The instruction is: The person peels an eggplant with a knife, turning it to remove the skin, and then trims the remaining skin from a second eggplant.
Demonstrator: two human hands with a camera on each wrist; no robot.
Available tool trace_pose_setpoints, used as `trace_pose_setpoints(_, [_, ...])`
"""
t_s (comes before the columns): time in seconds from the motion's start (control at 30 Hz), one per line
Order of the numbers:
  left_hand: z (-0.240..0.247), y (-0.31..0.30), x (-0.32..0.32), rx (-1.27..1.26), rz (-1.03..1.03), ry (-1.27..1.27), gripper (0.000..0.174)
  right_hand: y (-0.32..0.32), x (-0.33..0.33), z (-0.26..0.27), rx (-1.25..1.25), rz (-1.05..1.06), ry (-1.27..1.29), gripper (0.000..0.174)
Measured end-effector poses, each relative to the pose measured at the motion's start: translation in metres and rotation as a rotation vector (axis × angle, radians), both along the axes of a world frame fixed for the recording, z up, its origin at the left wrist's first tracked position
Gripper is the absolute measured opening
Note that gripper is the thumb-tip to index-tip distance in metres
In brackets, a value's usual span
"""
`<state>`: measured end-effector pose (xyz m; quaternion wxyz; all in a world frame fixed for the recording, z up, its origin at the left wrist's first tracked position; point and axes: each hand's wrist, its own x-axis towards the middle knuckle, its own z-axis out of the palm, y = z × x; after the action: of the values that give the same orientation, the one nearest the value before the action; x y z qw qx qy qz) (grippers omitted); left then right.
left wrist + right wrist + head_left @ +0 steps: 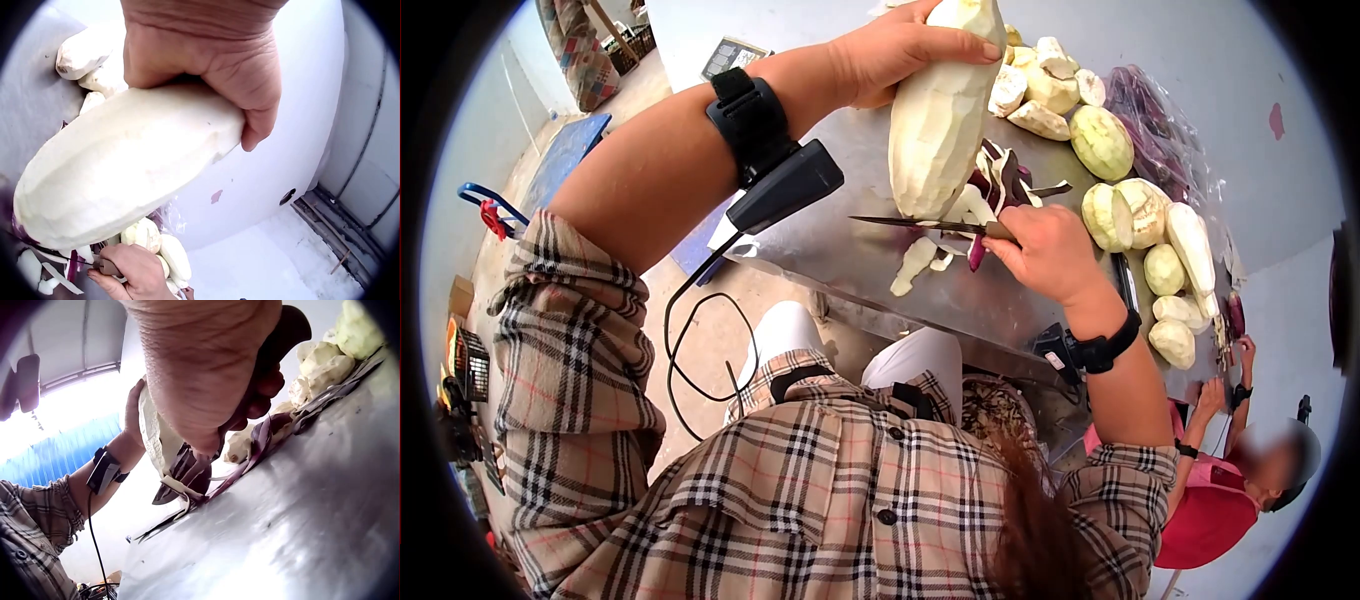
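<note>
A large, mostly peeled eggplant [945,130] stands nearly upright over the metal table, its upper end gripped by my left hand [895,52]. In the left wrist view a little purple skin [22,232] shows at the eggplant's lower end. My right hand [1048,250] holds a knife [910,222] by its handle. The thin dark blade points left, right by the eggplant's lower end. Purple and white peelings [1003,172] lie behind and beside the knife. Seen from the right wrist, the dark knife handle [292,332] sticks out behind my curled fingers.
Peeled eggplants [1100,142] lie in a pile along the far and right sides of the metal table [840,240]. Behind them is a clear plastic bag [1155,125] with purple eggplants. Another person [1215,500] works at the right. A cable [668,350] hangs from my left wrist camera.
</note>
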<state>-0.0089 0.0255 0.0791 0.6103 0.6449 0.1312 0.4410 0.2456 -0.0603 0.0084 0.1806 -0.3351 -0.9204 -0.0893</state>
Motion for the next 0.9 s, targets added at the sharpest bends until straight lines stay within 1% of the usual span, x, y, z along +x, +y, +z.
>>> trace_pose_setpoints(0.17, [0.001,-0.002,0.002,0.019,-0.043,-0.024,0.056,-0.005,0.004,-0.005,0.054,0.039,-0.059,0.031])
trace_pose_setpoints(0.23, [0.001,-0.002,0.002,0.026,-0.059,-0.038,0.055,-0.009,0.004,-0.004,0.062,0.031,-0.112,0.029])
trace_pose_setpoints(0.4, [-0.001,-0.001,0.001,-0.003,0.012,-0.031,0.055,-0.026,0.004,-0.010,0.043,-0.017,-0.222,0.023])
trace_pose_setpoints(0.53, [-0.002,-0.004,-0.007,-0.107,0.101,-0.018,0.059,-0.035,0.008,-0.017,0.021,-0.075,-0.278,0.026])
trace_pose_setpoints(0.57, [-0.001,-0.004,-0.009,-0.100,0.066,-0.009,0.060,-0.036,0.009,-0.017,0.020,-0.084,-0.282,0.028])
trace_pose_setpoints(0.63, [0.002,-0.004,-0.013,-0.083,-0.002,0.009,0.062,-0.036,0.010,-0.015,0.003,-0.059,-0.258,0.030])
trace_pose_setpoints(0.73, [0.001,-0.006,-0.012,-0.123,0.111,0.031,0.063,-0.037,0.010,-0.004,0.027,-0.030,-0.188,0.030])
trace_pose_setpoints(0.9, [0.000,-0.002,-0.010,-0.083,0.133,0.068,0.064,-0.034,0.015,0.004,0.021,-0.053,-0.046,0.029])
